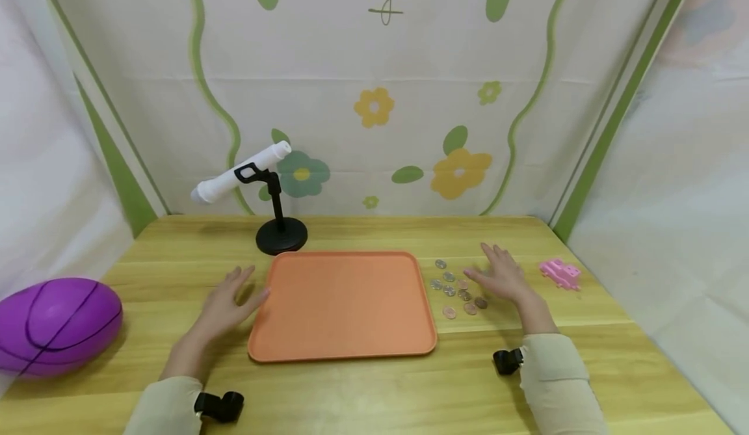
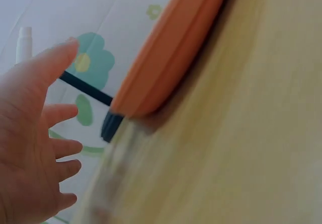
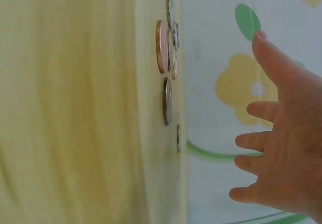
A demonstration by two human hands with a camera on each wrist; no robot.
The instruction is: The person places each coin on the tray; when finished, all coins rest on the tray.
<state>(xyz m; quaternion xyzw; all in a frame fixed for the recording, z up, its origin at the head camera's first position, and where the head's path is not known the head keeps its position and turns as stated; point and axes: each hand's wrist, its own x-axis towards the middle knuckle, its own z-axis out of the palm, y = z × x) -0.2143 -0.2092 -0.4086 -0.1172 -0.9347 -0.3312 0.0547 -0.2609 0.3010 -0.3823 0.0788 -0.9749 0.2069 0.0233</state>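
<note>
A pale wooden table (image 1: pixel 374 396) stands before a white backdrop printed with flowers and green vines. On it, just right of an orange tray (image 1: pixel 342 305), lies a loose cluster of coins (image 1: pixel 456 289), some silver, some copper, about 9 in all. The right hand (image 1: pixel 500 277) hovers at the cluster's right edge, fingers (image 3: pixel 256 143) straight and spread apart, holding nothing; whether it touches a coin cannot be told. The left hand (image 1: pixel 228 302) is at the tray's left rim, fingers (image 2: pixel 63 148) likewise spread and relaxed, gripping nothing. Farther right of the coins sits a small pink toy (image 1: pixel 560 272). Behind the tray, a black stand (image 1: pixel 279 227) carries a tilted white tube (image 1: pixel 240 173). A purple ball (image 1: pixel 55 324) rests at the table's far left edge
</note>
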